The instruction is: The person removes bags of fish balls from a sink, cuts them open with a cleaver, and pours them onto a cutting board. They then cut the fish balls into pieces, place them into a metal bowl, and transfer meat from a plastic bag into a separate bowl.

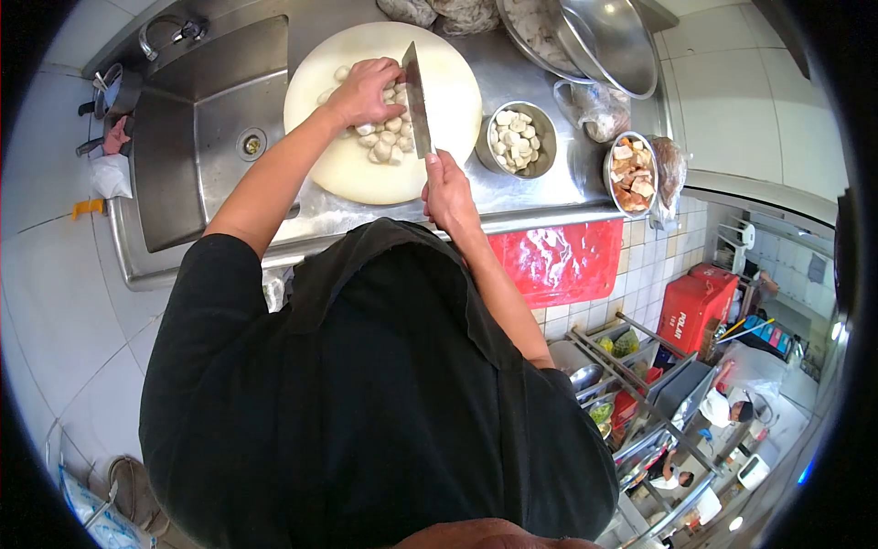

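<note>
My right hand [449,190] is wrapped round the handle of a cleaver [416,101]. The blade stands nearly edge-on over a round white cutting board [334,174], just right of a pile of pale, roundish food pieces [389,142] that look like fish balls or mushrooms. Across the upper part of the pile lies my left hand [369,90], its fingers and thumb curved round some pieces close to the blade; what the fingers cover is partly hidden. Right of the board, a steel bowl [485,151] holds more pale pieces, some apparently cut.
A steel sink [165,183] with a faucet [169,35] lies to the left. Along the counter's right stand large steel bowls [622,46], plastic bags [599,105] and a bowl of orange-brown chunks [633,174]. Below the counter are a red crate [558,261] and a rack [640,393]; people stand farther off.
</note>
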Motion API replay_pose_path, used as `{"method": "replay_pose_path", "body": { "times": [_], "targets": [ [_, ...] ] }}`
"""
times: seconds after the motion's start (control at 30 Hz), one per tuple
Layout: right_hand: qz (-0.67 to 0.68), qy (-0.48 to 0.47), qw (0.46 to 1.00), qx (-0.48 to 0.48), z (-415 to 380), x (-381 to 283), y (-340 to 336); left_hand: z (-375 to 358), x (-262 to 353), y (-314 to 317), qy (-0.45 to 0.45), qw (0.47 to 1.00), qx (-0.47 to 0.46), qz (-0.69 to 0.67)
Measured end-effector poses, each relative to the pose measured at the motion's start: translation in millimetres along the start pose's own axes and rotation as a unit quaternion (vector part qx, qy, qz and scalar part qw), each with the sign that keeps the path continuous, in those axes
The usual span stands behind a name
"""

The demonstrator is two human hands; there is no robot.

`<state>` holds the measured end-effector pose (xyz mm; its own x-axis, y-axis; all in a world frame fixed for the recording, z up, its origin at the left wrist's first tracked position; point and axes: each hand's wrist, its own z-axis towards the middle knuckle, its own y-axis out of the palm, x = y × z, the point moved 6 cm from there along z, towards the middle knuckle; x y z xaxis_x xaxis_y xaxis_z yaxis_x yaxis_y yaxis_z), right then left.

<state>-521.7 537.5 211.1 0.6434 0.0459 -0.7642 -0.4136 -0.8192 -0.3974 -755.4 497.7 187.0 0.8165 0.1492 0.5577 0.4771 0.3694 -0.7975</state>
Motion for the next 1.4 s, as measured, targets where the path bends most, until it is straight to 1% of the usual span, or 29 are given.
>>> {"method": "replay_pose_path", "body": {
  "times": [0.07,0.17,0.27,0.37,0.47,0.57,0.7,0.8,0.9,1.0,1.1,1.2,1.3,1.4],
  "targets": [
    [-0.016,-0.020,1.000,0.008,2,2,0,-1,0,1,0.004,1.000,0.010,0.006],
    [-0.011,-0.004,1.000,-0.004,-1,-5,-2,0,-1,0,0.003,1.000,-0.005,0.000],
    [0.015,0.006,1.000,-0.023,-5,-9,-2,1,4,-5,-0.038,0.998,-0.043,-0.022],
    [0.027,0.008,0.999,-0.033,-5,-10,-2,-19,33,-18,0.018,0.997,0.068,0.039],
    [0.023,0.010,0.999,-0.034,-6,-11,-3,-48,61,-9,-0.001,0.997,-0.010,0.078],
    [0.000,-0.014,1.000,-0.023,3,-2,-1,-60,77,0,-0.088,0.991,-0.036,0.091],
    [-0.007,-0.029,0.999,-0.018,3,-4,-1,-67,85,9,-0.123,0.984,0.026,0.123],
    [-0.004,0.004,1.000,-0.016,-6,-16,-6,-73,80,13,-0.115,0.985,0.085,0.099],
    [0.005,0.017,0.999,-0.032,-10,-24,-7,-76,73,18,-0.107,0.984,0.124,0.074],
    [0.003,0.015,0.999,-0.035,-11,-25,-8,-76,69,22,-0.111,0.986,0.106,0.063],
    [0.002,0.013,1.000,-0.027,-8,-22,-6,-76,73,22,-0.088,0.985,0.133,0.061],
    [-0.006,0.019,0.999,-0.031,-9,-23,-7,-75,71,27,-0.105,0.984,0.138,0.049],
    [0.007,0.017,1.000,-0.023,-10,-21,-6,-76,71,27,-0.102,0.984,0.144,0.039],
    [-0.010,0.031,0.999,-0.023,-10,-18,-4,-76,73,25,-0.105,0.983,0.150,0.034]
  ]
}}
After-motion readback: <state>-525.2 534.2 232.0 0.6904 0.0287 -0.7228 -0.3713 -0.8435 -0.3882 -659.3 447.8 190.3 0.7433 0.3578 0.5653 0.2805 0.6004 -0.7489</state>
